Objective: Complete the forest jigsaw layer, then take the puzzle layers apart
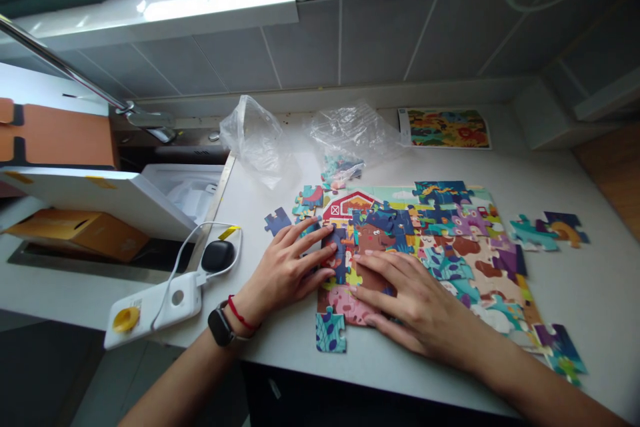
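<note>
An assembled farm puzzle (pixel 350 307) lies on the white counter, with loose pieces scattered on top of it and around its edges. My left hand (pixel 290 263) rests at the puzzle's left side, fingers spread, fingertips touching dark blue pieces (pixel 339 255). Flat over the lower middle, my right hand (pixel 410 297) has its fingers apart on a brown section (pixel 373 240). Neither hand grips a piece that I can see. A teal leaf-patterned piece (pixel 330 331) sits at the lower left corner. Part of the puzzle is hidden under my right hand.
Clear plastic bags (pixel 350 130) and a picture card (pixel 450 129) lie behind the puzzle. Loose pieces (pixel 535 232) are at the right. A white power strip (pixel 153 307) with a cable, a sink with boxes (pixel 80 233) and a faucet (pixel 150 120) stand left.
</note>
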Demonstrator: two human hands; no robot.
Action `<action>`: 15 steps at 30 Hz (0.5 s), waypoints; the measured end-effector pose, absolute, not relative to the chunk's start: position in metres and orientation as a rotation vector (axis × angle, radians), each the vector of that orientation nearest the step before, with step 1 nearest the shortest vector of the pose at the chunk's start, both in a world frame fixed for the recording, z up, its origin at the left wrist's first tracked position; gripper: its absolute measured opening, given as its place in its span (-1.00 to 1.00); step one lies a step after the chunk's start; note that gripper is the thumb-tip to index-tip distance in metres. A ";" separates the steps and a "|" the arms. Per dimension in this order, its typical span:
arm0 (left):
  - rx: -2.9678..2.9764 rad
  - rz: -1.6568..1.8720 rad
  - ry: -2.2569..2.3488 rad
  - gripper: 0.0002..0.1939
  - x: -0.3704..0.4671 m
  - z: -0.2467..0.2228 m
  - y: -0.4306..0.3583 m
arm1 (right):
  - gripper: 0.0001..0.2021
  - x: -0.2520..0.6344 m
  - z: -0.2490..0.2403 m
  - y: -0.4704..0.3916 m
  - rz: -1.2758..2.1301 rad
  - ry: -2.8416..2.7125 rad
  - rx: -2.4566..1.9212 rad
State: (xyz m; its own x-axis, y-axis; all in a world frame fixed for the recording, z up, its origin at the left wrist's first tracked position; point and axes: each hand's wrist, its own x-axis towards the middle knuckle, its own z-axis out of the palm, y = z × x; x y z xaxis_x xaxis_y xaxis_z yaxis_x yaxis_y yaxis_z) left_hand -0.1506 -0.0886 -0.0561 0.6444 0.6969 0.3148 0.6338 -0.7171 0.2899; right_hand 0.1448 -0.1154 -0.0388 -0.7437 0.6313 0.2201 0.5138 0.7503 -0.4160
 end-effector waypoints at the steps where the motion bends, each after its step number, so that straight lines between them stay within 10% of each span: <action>1: 2.711 0.623 1.113 -0.64 -0.150 -0.056 -0.089 | -0.69 0.145 -0.038 -0.115 0.472 -2.600 -0.883; 15: 2.696 0.572 1.060 -0.44 -0.159 -0.068 -0.088 | -0.56 0.145 -0.037 -0.113 0.510 -2.693 -0.959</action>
